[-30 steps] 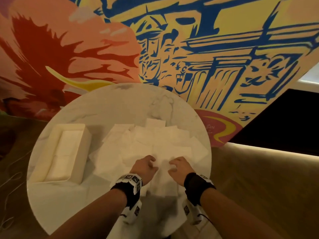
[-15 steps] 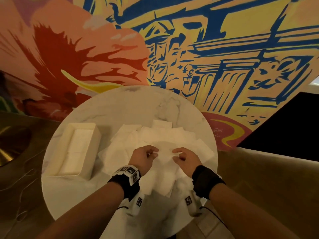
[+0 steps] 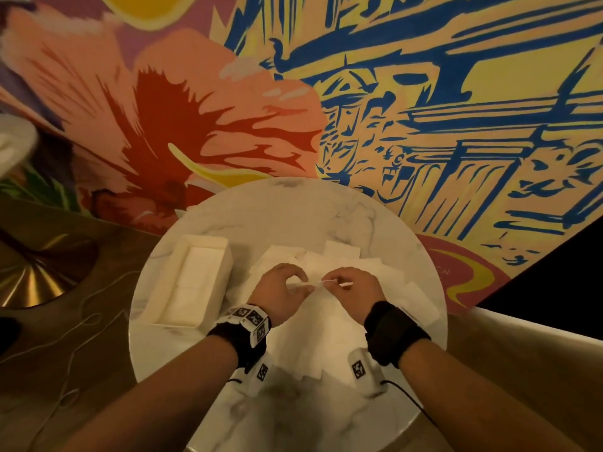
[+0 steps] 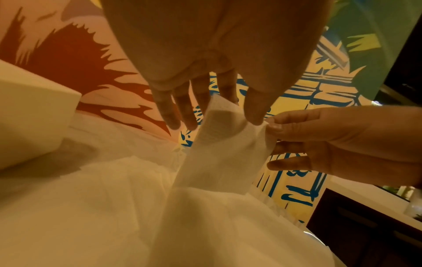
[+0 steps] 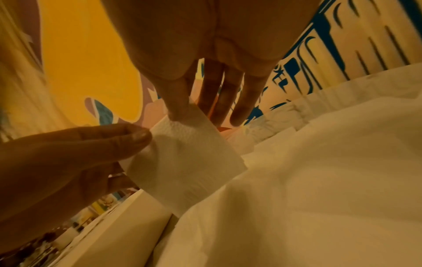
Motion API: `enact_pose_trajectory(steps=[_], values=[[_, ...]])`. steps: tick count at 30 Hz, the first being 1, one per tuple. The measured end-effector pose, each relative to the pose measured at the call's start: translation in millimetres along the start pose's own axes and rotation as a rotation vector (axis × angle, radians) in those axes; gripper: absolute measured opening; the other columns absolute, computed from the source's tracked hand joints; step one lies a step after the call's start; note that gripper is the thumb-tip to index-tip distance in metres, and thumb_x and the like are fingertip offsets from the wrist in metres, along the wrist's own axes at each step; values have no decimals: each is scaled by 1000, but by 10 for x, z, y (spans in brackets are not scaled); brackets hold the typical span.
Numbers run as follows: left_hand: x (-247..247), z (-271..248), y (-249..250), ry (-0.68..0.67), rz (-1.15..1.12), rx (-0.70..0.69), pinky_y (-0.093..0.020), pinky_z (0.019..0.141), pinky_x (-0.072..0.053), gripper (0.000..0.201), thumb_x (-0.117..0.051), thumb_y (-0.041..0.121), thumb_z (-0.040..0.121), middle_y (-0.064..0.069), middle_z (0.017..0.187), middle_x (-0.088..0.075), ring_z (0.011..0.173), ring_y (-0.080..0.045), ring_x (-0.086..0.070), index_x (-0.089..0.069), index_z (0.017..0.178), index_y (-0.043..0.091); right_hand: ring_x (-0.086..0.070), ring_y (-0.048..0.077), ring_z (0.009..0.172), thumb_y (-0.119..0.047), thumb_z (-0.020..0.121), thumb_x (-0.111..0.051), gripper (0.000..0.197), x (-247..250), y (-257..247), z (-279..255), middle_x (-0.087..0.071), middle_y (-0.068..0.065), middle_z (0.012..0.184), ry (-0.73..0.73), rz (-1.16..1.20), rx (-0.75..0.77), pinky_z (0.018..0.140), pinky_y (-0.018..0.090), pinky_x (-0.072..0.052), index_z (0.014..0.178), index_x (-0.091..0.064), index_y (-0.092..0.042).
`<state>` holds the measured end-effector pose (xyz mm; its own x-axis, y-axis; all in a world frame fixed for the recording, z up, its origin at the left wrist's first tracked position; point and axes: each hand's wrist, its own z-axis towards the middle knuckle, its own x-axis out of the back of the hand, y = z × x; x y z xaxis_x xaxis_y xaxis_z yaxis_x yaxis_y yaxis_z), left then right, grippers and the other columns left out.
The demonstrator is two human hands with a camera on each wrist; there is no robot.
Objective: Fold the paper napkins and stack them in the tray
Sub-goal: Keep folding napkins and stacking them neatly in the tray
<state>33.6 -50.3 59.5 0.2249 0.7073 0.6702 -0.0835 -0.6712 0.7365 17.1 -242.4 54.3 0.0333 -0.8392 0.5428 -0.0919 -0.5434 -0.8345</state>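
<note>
A white paper napkin (image 3: 318, 283) is lifted above the pile, and both hands pinch its top edge. My left hand (image 3: 280, 293) pinches it between thumb and forefinger; the napkin (image 4: 219, 144) hangs below that pinch in the left wrist view. My right hand (image 3: 350, 288) pinches the other end, and the napkin (image 5: 182, 155) droops toward the pile in the right wrist view. Several loose napkins (image 3: 326, 334) are spread over the round marble table (image 3: 293, 210). The cream tray (image 3: 195, 282) stands to the left with folded napkins inside.
A painted mural wall (image 3: 359, 109) rises just behind the table. A brass table base (image 3: 36, 275) sits on the floor at the left. Thin cables (image 3: 414, 402) run from the wrist cameras over the table's near edge.
Both hands have risen from the pile and moved away from me, lifting one napkin by its edge. The head view has shifted, so the table now sits further right in the frame.
</note>
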Motion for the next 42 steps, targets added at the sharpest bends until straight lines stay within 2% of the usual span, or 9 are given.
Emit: enact_pose_trajectory(steps=[3, 10, 15, 19, 25, 31, 35, 39, 42], values=[[163, 4, 39, -69, -15, 9, -13, 82, -42, 26, -67, 50, 88, 17, 105, -69, 99, -2, -61, -73, 105, 32, -64, 2, 81, -24, 89, -70, 14, -121, -183, 15, -71, -13, 84, -57, 30, 4, 75, 14, -48, 81, -71, -35], [501, 8, -147, 63, -2, 24, -2, 75, -38, 19, -68, 34, 93, 7, 106, -75, 90, -3, -62, -79, 101, 21, -68, 21, 64, -5, 90, -65, 15, -227, -388, 108, -72, 7, 78, 22, 279, -100, 65, 28, -59, 83, -73, -16], [690, -45, -268, 47, 42, -10, 8, 69, -30, 20, -67, 35, 93, 10, 106, -74, 88, 3, -57, -79, 101, 21, -68, 19, 85, -15, 89, -68, 10, -327, -423, 172, -72, -1, 86, -16, 275, -60, 74, 29, -58, 85, -73, -22], [744, -90, -276, 67, 2, -45, 4, 72, -36, 17, -68, 35, 92, 11, 98, -75, 79, 7, -59, -79, 96, 22, -67, 11, 82, -24, 87, -73, 4, -498, -552, 174, -71, -8, 85, -89, 136, 37, 80, 25, -55, 88, -72, -27], [916, -109, -383, 65, 49, 7, -12, 82, -44, 20, -66, 36, 94, 12, 100, -75, 87, -1, -64, -79, 103, 24, -70, 21, 76, -18, 89, -71, 7, -539, -615, 267, -71, 1, 77, -5, 215, -29, 76, 36, -60, 82, -72, -21], [1016, -137, -564, 171, -115, 93, -26, 76, -54, 10, -69, 39, 90, 11, 82, -71, 77, -2, -65, -72, 95, 31, -69, 30, 81, -13, 93, -65, 10, -563, -693, 282, -71, 9, 90, -9, 318, -58, 69, 39, -62, 85, -69, -18], [984, -181, -590, 92, -248, 129, -23, 75, -56, 36, -81, 32, 81, 10, 96, -72, 87, -7, -69, -66, 113, 24, -70, 28, 82, -17, 94, -64, 1, -635, -787, 297, -71, 11, 93, -19, 414, -104, 68, 37, -61, 94, -64, -16], [932, -219, -590, 78, -344, 103, -28, 73, -60, 29, -79, 22, 83, 5, 92, -76, 82, -5, -72, -69, 110, 21, -71, 20, 92, -30, 80, -80, 41, -794, -823, 232, -72, 2, 101, -126, 453, -151, 74, 40, -60, 112, -56, -24], [958, -231, -579, 107, -348, 96, -21, 68, -54, 18, -78, 22, 84, 8, 82, -76, 75, -3, -71, -70, 100, 25, -73, 21, 85, -17, 77, -83, 44, -885, -820, 147, -74, 0, 100, -239, 526, -152, 64, 35, -59, 114, -60, -22]])
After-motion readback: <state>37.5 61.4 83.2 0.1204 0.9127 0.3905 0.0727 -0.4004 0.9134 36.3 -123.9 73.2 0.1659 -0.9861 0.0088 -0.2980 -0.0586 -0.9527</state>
